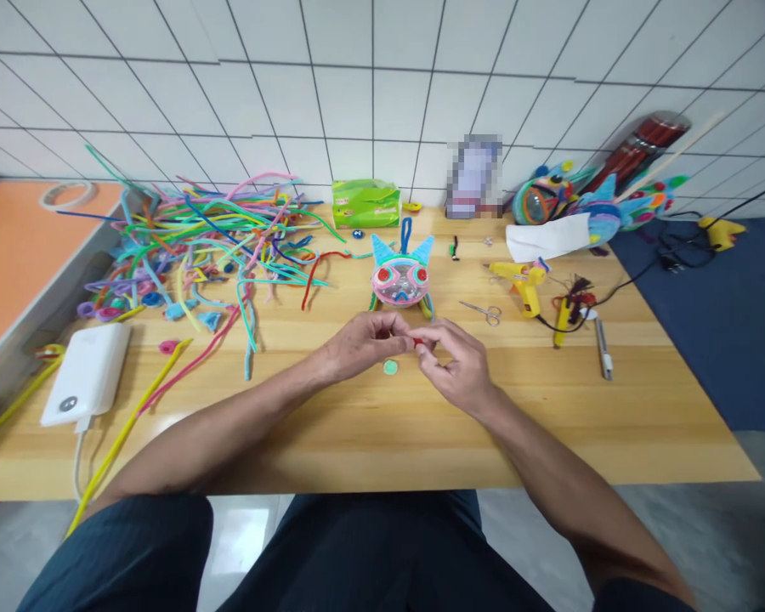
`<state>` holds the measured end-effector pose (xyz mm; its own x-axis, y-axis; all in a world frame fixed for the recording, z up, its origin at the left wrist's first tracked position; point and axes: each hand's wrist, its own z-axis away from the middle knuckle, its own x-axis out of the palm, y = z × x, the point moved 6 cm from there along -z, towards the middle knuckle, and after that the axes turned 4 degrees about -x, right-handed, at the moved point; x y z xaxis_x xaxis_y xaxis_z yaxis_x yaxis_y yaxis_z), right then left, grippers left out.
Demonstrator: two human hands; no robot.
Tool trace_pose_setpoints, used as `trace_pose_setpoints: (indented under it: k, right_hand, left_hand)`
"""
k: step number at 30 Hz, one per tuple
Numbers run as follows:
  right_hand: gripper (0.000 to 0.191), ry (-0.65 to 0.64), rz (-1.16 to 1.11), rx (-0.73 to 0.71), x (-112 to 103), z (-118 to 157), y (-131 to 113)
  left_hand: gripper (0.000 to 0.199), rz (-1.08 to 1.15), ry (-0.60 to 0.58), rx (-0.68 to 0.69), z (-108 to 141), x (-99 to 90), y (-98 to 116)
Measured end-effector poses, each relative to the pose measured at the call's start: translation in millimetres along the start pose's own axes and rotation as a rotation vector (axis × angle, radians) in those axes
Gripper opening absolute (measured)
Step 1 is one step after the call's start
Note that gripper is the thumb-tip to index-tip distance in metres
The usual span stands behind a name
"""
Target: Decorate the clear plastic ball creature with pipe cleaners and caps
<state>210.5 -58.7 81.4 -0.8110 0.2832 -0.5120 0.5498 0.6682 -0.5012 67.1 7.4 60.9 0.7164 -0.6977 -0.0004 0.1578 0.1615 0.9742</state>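
Note:
Over the middle of the table, my left hand (366,344) and my right hand (457,364) meet fingertip to fingertip. Both pinch a small red piece (417,341), mostly hidden by the fingers; its kind does not show clearly. Just beyond them stands a pipe-cleaner craft figure (400,283) with blue pointed ears, red round eyes, a pink rim and a dark blue loop on top. A small pale green disc (390,367) lies on the wood below my hands.
Left is a heap of coloured pipe cleaners (217,229), with a white power bank (86,374) nearer. Scissors (483,312), a yellow glue gun (521,282) and a utility knife (603,348) lie right. A green tissue pack (365,204) and phone (473,177) are at the wall.

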Motion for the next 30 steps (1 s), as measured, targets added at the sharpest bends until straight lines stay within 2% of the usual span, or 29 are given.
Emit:
trace_pose_setpoints:
  k: [3,6,8,10,13,15,17,19,22,24,26,30]
  right_hand:
    - [0.026,-0.036,-0.023,0.017,-1,-4,4]
    - [0.014,-0.103,0.069,0.251,-20,-9,21]
    - [0.006,-0.133,0.174,0.448,-46,-8,38]
    - [0.003,-0.093,0.255,0.534,-81,-7,52]
    - [0.004,0.025,0.436,0.692,-132,3,83]
    - [0.014,0.056,0.623,0.898,-155,17,109]
    - [0.024,0.017,0.719,0.958,-160,24,130]
    - [0.032,-0.029,0.733,0.953,-155,27,145]
    - [0.036,-0.055,0.729,0.95,-144,27,158]
    - [0.035,-0.061,0.758,0.948,-139,26,163]
    - [0.031,-0.093,0.81,0.936,-137,25,170]
    - [0.021,-0.179,0.938,0.862,-135,26,191]
  left_hand:
    - [0.037,0.024,0.022,0.003,1,-1.4,4]
    - [0.034,0.07,0.084,-0.008,6,-7.6,2]
    - [0.034,0.126,0.143,-0.025,12,-15.5,-4]
    - [0.036,0.191,0.207,-0.06,17,-25.0,-14]
    - [0.038,0.269,0.276,-0.125,19,-36.8,-32]
    - [0.035,0.268,0.282,-0.151,19,-41.5,-41]
    - [0.026,0.15,0.288,-0.14,18,-45.9,-45]
    - [0.017,-0.088,0.268,-0.107,18,-48.2,-44]
    - [0.015,-0.494,0.242,-0.052,22,-50.4,-43]
    - [0.011,-0.684,0.262,-0.013,25,-53.8,-43]
    - [0.01,-0.777,0.269,0.034,27,-56.4,-44]
    - [0.018,-0.84,0.169,0.168,28,-51.4,-46]
